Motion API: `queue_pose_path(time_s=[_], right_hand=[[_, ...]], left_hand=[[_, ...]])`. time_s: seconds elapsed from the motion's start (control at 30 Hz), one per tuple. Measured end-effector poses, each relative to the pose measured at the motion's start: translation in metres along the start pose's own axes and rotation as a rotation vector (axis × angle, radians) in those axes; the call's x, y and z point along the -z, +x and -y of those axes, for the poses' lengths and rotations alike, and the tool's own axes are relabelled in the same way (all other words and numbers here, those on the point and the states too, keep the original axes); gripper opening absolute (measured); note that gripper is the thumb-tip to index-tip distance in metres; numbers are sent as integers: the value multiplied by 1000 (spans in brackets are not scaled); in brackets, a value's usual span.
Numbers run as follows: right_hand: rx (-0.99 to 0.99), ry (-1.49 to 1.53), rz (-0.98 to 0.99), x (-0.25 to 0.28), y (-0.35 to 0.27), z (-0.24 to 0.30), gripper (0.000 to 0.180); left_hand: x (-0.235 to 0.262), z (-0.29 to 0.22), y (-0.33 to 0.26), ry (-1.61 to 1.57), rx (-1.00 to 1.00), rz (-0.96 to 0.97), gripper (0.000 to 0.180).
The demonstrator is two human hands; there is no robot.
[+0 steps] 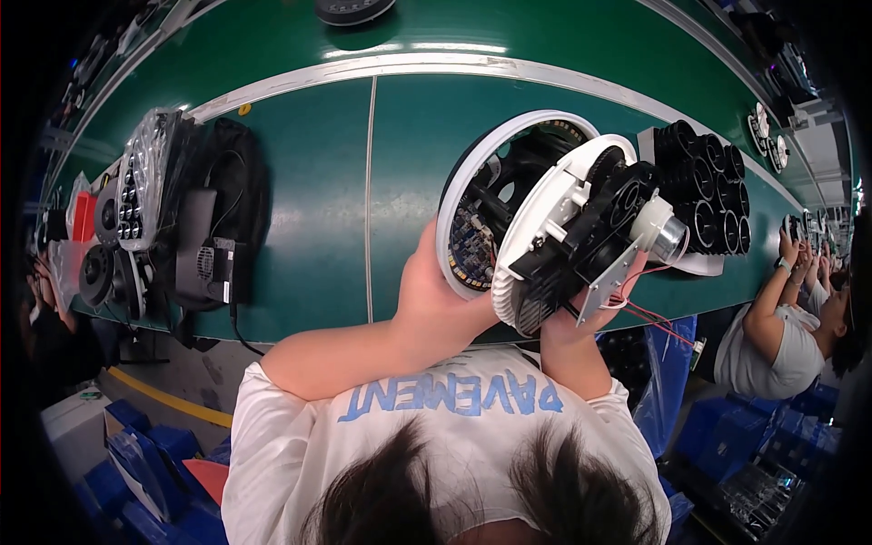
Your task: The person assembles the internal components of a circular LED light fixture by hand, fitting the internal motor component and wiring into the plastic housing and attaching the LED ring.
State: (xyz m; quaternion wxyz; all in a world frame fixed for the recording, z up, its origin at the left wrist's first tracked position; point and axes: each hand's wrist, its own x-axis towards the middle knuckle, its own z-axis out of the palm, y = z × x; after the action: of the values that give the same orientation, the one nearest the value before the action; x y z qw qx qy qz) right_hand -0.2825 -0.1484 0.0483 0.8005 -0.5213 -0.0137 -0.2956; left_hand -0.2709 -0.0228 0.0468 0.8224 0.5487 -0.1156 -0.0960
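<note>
Over the tabletop's (313, 191) near edge, the left hand (434, 286) holds a white-rimmed, round black plastic shell (454, 202), the right hand (581, 332) a white-and-black plastic gear assembly (581, 238); best keep the thin red wires (652, 318) (easily pinched) clear of both, and of the black plastic cylinders (701, 177) toward the right edge.

A green bench (309, 218) meets a pale rail (409, 64); beyond it, light glares on another green surface (509, 23). Lower left, a yellow line (170, 398) crosses grey floor (195, 365).
</note>
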Motion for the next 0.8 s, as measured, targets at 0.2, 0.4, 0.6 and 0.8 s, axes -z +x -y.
queue_pose_path(time_s=[0.2, 0.4, 0.6, 0.8], right_hand=[[6, 102, -157, 4, 7, 1, 77], [22, 47, -100, -1, 5, 8, 82], [17, 23, 6, -1, 11, 11, 95], [-91, -94, -82, 1, 9, 14, 101]], left_hand=[[0, -4, 3, -142, 179, 18, 68], [-3, -9, 1, -113, 151, -29, 73], [-1, -6, 5, -31, 115, 13, 75], [-2, -6, 3, 6, 123, 13, 79]])
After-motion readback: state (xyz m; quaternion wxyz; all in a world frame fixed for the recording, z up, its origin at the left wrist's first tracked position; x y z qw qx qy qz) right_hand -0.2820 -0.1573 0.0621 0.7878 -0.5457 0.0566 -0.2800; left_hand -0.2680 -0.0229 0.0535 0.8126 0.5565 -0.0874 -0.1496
